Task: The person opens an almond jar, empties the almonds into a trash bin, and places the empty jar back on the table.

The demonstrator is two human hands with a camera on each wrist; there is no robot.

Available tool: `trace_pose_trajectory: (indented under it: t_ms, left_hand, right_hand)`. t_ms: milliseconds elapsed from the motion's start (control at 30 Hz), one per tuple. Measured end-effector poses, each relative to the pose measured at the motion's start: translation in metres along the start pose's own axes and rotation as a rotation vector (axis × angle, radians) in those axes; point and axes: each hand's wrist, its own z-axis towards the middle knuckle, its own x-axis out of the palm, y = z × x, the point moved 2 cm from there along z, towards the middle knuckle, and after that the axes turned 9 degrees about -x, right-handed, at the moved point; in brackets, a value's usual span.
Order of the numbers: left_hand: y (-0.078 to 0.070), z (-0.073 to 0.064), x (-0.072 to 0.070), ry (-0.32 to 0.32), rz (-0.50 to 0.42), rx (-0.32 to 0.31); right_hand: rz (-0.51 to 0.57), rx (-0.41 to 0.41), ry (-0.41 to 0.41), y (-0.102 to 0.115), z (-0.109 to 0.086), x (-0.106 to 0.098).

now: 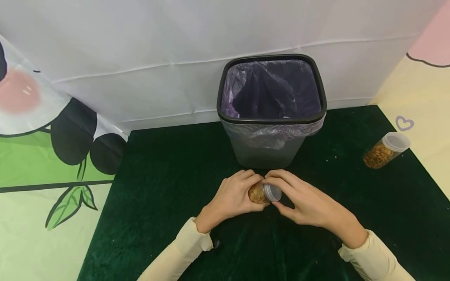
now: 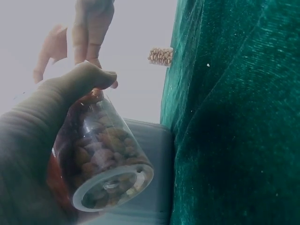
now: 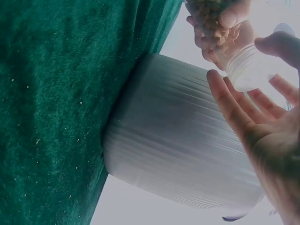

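My left hand [image 1: 237,195] grips a clear plastic jar [image 1: 257,193] of small brown nut-like pieces, tilted on its side above the table. In the left wrist view the round base of the jar [image 2: 110,154] faces the camera, and the thumb lies along its side. A translucent white screw lid [image 1: 272,192] caps the end toward the right. Around that lid, thumb below and fingers above, is my right hand [image 1: 306,201]. The right wrist view shows its fingers and thumb spread about the lid [image 3: 246,70].
A black-rimmed bin [image 1: 270,121] with a translucent purple liner stands just beyond the hands. Another filled jar [image 1: 381,153] with a white lid lies at the right edge of the dark green cloth [image 1: 158,187]. Tiny crumbs [image 1: 335,157] dot the cloth. A white backdrop [image 1: 140,58] hangs behind.
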Motion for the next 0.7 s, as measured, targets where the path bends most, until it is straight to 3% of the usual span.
trace_pose_trajectory:
  t_ms: [167,467,700]
  left_hand:
    - [-0.0005,-0.0004,-0.0009,0.013,0.003,-0.01]
    - [-0.0008,-0.0009,-0.0017,0.025,-0.006,-0.029]
    - [-0.0008,-0.0009,-0.0017,0.027,0.018,-0.025]
  right_hand:
    - [-0.018,0.029,0.02,0.0003,-0.0015,-0.0013]
    - [-0.146,0.229,0.022,-0.0054,-0.0008,-0.0007]
    - [-0.162,0.203,0.014,-0.0066,0.0023,0.0015]
